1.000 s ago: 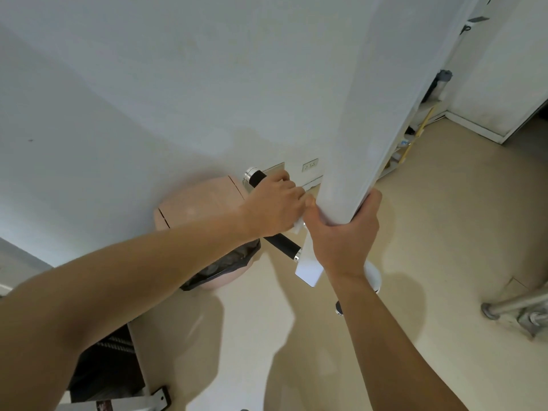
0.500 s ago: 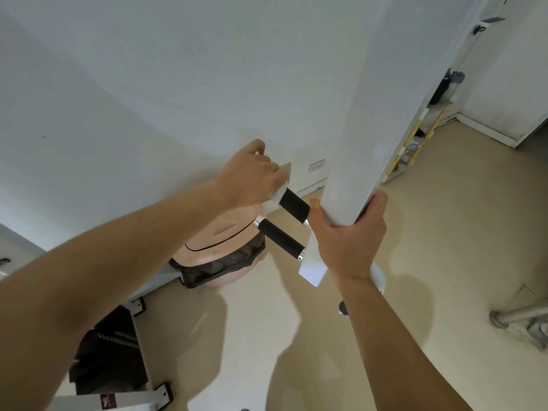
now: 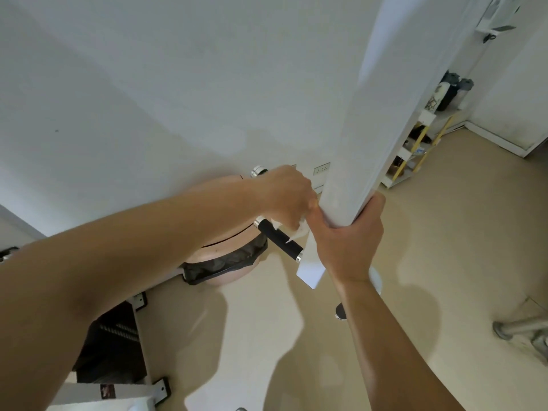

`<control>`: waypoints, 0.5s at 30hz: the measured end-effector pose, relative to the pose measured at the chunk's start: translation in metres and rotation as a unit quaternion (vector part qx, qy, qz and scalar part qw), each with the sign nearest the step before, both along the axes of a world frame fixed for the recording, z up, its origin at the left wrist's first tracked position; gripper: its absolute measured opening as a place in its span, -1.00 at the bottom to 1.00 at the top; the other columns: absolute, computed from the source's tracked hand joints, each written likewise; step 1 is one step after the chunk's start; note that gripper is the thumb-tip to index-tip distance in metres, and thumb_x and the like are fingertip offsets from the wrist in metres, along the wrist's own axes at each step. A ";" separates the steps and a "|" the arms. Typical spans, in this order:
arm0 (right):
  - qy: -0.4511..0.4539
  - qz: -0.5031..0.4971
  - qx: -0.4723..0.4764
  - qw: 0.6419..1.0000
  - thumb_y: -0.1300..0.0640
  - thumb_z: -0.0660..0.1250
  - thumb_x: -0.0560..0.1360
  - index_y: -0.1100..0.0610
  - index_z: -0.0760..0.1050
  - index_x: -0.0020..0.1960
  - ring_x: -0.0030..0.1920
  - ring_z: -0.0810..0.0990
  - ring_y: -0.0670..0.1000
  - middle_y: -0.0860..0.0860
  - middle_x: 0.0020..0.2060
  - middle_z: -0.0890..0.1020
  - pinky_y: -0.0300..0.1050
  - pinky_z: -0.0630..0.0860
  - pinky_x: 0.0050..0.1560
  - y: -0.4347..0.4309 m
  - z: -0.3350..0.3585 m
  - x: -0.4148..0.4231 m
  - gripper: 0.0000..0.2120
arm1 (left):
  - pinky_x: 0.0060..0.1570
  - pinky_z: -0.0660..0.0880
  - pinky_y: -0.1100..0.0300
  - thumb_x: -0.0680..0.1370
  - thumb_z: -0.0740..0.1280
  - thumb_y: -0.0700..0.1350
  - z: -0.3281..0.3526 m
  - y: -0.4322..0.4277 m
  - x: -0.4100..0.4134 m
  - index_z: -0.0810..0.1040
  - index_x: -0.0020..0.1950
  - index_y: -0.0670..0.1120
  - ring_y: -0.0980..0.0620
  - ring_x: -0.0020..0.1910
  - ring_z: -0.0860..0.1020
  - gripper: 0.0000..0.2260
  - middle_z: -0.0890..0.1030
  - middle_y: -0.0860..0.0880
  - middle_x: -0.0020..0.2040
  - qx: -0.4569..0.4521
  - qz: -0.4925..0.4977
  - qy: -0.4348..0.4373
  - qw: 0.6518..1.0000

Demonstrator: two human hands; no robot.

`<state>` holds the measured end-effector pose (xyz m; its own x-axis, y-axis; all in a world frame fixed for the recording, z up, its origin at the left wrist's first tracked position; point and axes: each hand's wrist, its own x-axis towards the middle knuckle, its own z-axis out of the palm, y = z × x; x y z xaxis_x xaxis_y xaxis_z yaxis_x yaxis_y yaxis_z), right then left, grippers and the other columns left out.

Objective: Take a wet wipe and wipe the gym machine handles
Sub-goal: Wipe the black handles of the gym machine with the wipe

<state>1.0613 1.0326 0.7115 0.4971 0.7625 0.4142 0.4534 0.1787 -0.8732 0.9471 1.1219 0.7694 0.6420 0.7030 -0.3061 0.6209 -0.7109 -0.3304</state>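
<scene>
A white machine arm (image 3: 367, 120) hangs down through the middle of the view, with black handles sticking out to its left. My right hand (image 3: 347, 241) grips the lower end of this arm. My left hand (image 3: 286, 194) is closed around the upper handle, hiding its grip; only the chrome end cap (image 3: 257, 171) shows. A white wet wipe (image 3: 298, 229) sticks out below the fingers. The lower black handle (image 3: 280, 241) is bare, just under my left hand.
A pink bin with a black liner (image 3: 228, 259) stands on the beige floor by the wall, under the handles. A black weight stack and white frame (image 3: 118, 351) are at lower left. A small shelf rack (image 3: 415, 149) is at right, and metal tubing (image 3: 522, 327) at the far right.
My left hand slid out to the handle's end, then back in toward the white arm along the upper handle. My right hand kept its grip.
</scene>
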 end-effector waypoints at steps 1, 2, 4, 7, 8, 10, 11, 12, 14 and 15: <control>0.002 0.003 -0.002 1.000 -0.14 0.56 0.21 -0.02 0.26 -0.05 -0.23 0.52 -0.21 -0.18 -0.26 0.49 -0.45 0.33 -0.31 -0.001 0.000 0.000 -0.44 | -0.31 0.38 0.20 0.43 0.36 0.05 0.004 0.004 -0.005 0.49 -0.22 0.00 -0.02 -0.34 0.47 -0.85 0.43 0.06 -0.39 -0.001 -0.007 0.008 1.000; 0.004 0.003 -0.002 1.000 -0.13 0.58 0.21 -0.01 0.27 -0.05 -0.22 0.52 -0.21 -0.18 -0.26 0.49 -0.44 0.34 -0.30 -0.002 0.000 0.001 -0.44 | -0.33 0.39 0.21 0.41 0.39 0.06 0.007 0.009 -0.011 0.50 -0.24 0.00 0.00 -0.38 0.49 -0.84 0.46 0.06 -0.40 -0.004 -0.006 0.017 1.000; 0.002 0.002 -0.005 1.000 -0.08 0.61 0.22 0.01 0.28 -0.05 -0.21 0.52 -0.20 -0.19 -0.26 0.49 -0.40 0.36 -0.29 -0.003 0.001 0.001 -0.44 | -0.40 0.33 0.26 0.41 0.42 0.07 0.007 0.021 -0.028 0.57 -0.20 0.00 0.07 -0.44 0.48 -0.84 0.51 0.07 -0.42 -0.004 0.013 0.008 1.000; -0.002 -0.005 -0.008 1.000 -0.07 0.60 0.23 0.01 0.28 -0.04 -0.22 0.52 -0.18 -0.19 -0.25 0.48 -0.28 0.42 -0.26 -0.003 0.003 -0.002 -0.45 | -0.37 0.33 0.23 0.49 0.32 0.03 -0.001 0.027 -0.044 0.62 -0.05 0.01 0.06 -0.42 0.50 -0.85 0.55 0.07 -0.37 0.054 -0.001 -0.015 0.998; 0.001 -0.008 -0.008 1.000 -0.08 0.59 0.22 0.00 0.27 -0.04 -0.22 0.53 -0.17 -0.19 -0.25 0.48 -0.23 0.44 -0.25 -0.004 0.004 -0.003 -0.45 | -0.27 0.39 0.20 0.51 0.29 0.01 -0.006 0.024 -0.045 0.60 -0.05 0.00 0.04 -0.39 0.50 -0.85 0.57 0.07 -0.34 0.085 -0.016 -0.020 0.996; 0.009 -0.014 -0.006 1.000 -0.10 0.56 0.22 -0.02 0.26 -0.03 -0.23 0.54 -0.14 -0.17 -0.25 0.49 -0.16 0.47 -0.25 -0.007 0.004 -0.006 -0.45 | -0.03 0.38 0.13 0.51 0.28 -0.04 -0.017 0.012 -0.043 0.49 -0.10 -0.04 0.00 -0.33 0.49 -0.92 0.58 0.06 -0.28 0.127 -0.028 -0.042 0.991; 0.013 -0.016 -0.004 1.000 -0.10 0.56 0.23 -0.03 0.25 -0.03 -0.24 0.54 -0.14 -0.17 -0.25 0.49 -0.17 0.46 -0.26 -0.010 0.004 -0.007 -0.45 | 0.02 0.37 0.12 0.50 0.28 -0.07 -0.022 0.006 -0.041 0.42 -0.14 -0.04 -0.02 -0.31 0.51 -0.93 0.58 0.04 -0.26 0.140 -0.031 -0.052 0.988; 0.017 -0.018 -0.001 1.000 -0.10 0.56 0.23 -0.03 0.25 -0.03 -0.24 0.53 -0.14 -0.16 -0.26 0.49 -0.21 0.44 -0.28 -0.012 0.003 -0.007 -0.46 | 0.02 0.37 0.12 0.49 0.28 -0.10 -0.027 0.001 -0.037 0.36 -0.16 -0.03 -0.05 -0.29 0.54 -0.90 0.60 0.02 -0.26 0.147 -0.039 -0.071 0.986; 0.023 -0.018 0.004 1.000 -0.09 0.55 0.23 0.00 0.26 -0.03 -0.25 0.53 -0.17 -0.17 -0.28 0.48 -0.31 0.39 -0.31 -0.017 0.002 -0.008 -0.46 | -0.02 0.43 0.10 0.47 0.27 -0.11 -0.024 -0.011 -0.027 0.30 -0.24 -0.02 -0.10 -0.27 0.59 -0.84 0.63 -0.02 -0.27 0.136 -0.048 -0.070 0.987; 0.022 -0.018 0.005 1.000 -0.10 0.55 0.23 0.02 0.27 -0.02 -0.25 0.53 -0.18 -0.18 -0.27 0.48 -0.33 0.38 -0.31 -0.018 0.002 -0.007 -0.46 | -0.04 0.46 0.09 0.48 0.25 -0.11 -0.019 -0.017 -0.022 0.26 -0.29 -0.03 -0.12 -0.27 0.59 -0.80 0.61 -0.03 -0.29 0.110 -0.045 -0.055 0.991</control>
